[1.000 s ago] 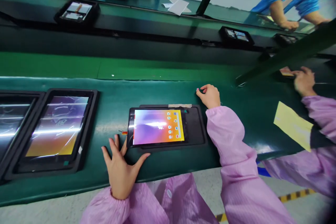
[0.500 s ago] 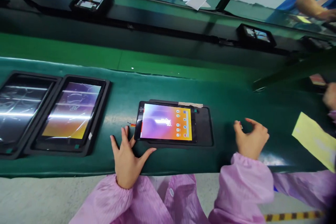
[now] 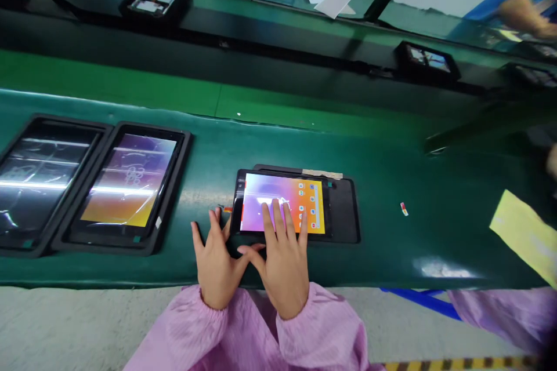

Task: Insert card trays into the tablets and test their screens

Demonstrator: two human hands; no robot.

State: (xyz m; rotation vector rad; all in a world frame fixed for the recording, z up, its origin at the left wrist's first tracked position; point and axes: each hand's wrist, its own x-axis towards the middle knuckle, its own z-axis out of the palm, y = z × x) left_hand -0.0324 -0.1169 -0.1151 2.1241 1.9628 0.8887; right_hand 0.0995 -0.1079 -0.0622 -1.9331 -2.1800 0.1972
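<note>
A lit tablet [image 3: 282,200] with a purple and orange screen lies in a black tray [image 3: 343,208] on the green belt [image 3: 391,185]. My left hand [image 3: 216,261] lies flat and open at the tablet's near left corner, fingers spread on the belt. My right hand [image 3: 282,255] is open too, its fingers stretched flat onto the lower part of the screen. A small red and white scrap [image 3: 404,208] lies on the belt to the right of the tray.
Two more tablets in black trays [image 3: 126,185] [image 3: 39,174] sit at the left. A yellow sheet [image 3: 526,235] is at the right, beside another person's pink sleeve [image 3: 513,313]. Across the line are further trays [image 3: 426,61] [image 3: 154,0], white papers [image 3: 333,3] and workers in blue.
My right hand came in from the right side of the belt and now rests on the tablet's screen. The small scrap is left on the belt. My left hand stayed put.
</note>
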